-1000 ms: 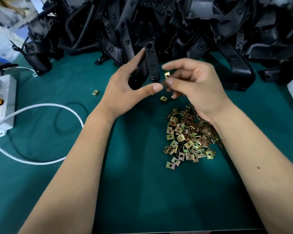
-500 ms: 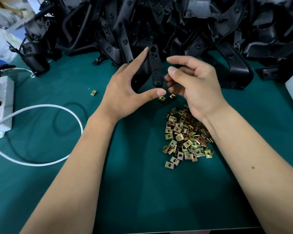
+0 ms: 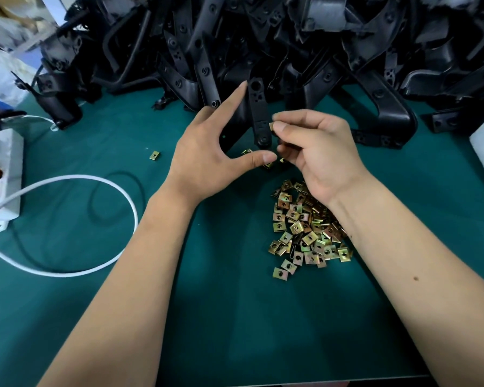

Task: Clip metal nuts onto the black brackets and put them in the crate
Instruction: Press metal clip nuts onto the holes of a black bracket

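now the brass nut [image 3: 271, 126], pinched by right hand [image 3: 320, 152], touches the slim black bracket [image 3: 259, 113]; left hand [image 3: 207, 155] grips it.

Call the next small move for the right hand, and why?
Probably slide the nut leftward onto the bracket edge. The right hand pinches the nut right beside the bracket arm, which the left hand holds upright; whether it is already partly on, I cannot tell.
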`<state>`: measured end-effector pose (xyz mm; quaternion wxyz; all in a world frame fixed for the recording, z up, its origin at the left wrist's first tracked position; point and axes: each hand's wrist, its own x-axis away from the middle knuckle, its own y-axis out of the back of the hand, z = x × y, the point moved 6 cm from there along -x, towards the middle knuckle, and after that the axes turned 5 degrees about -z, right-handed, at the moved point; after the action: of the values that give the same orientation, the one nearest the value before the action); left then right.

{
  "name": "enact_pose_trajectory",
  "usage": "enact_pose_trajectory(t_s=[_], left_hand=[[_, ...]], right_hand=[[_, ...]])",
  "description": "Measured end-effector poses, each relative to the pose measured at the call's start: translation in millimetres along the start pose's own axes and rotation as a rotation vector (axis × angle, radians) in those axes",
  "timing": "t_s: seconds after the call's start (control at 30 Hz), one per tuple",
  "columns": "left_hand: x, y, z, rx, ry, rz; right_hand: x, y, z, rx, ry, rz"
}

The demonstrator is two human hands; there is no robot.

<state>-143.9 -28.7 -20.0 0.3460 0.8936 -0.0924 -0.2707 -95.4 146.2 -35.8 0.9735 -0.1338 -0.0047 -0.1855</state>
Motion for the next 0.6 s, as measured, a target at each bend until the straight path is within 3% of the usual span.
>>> enact_pose_trajectory(t_s=[0.43,0.6], left_hand=[[-0.7,-0.8,-9.2,-0.041,-0.078,-0.030],[-0.6,-1.4,-11.4,-0.071,-0.076,-0.029]], right_hand=[[2.0,4.0,-4.8,-0.108,-0.056,-0.095],[1.6,3.2,-2.0,-0.043,-0.043,-0.048]])
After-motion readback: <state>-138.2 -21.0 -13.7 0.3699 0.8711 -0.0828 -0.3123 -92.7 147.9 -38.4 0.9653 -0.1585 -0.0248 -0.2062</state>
